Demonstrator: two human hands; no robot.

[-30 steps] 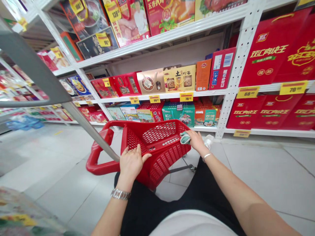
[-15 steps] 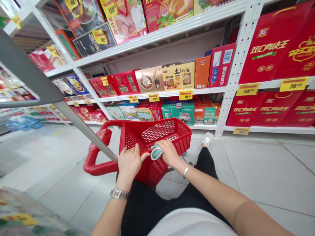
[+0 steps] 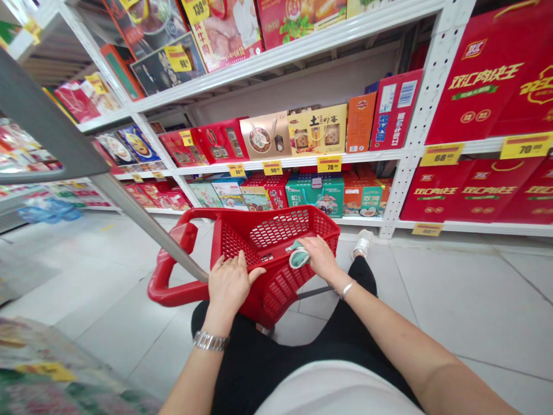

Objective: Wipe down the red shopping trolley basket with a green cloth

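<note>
Supermarket aisle from head height: left hand (image 3: 228, 285) spread palm-down on the near rim of a red plastic shopping basket (image 3: 276, 230), a silver link wristwatch (image 3: 210, 340) on the wrist. Right hand (image 3: 319, 256) a little farther along the basket, apart from the left, with fingers (image 3: 307, 245) lying over a folded pale-green cloth (image 3: 299, 257), a thin silver bangle (image 3: 346, 290) just above. Firmness of any grip on the cloth impossible to judge from this view. Cloth inside the basket, toward the right side, partly under the right hand and between the two hands. Long red basket handle (image 3: 166, 282) at the left, a grey metal bar (image 3: 147, 227) slanting down toward the left hand. Black trousers (image 3: 246, 369) and a white top (image 3: 332, 397) below the basket, a white shoe (image 3: 362, 244) beyond the right hand on the pale tile floor (image 3: 475, 288). Behind, white perforated steel shelving (image 3: 400, 190) stacked with boxed food gifts, large red gift boxes (image 3: 488, 86) at the right, yellow price tags (image 3: 441, 154) along the shelf edges.
</note>
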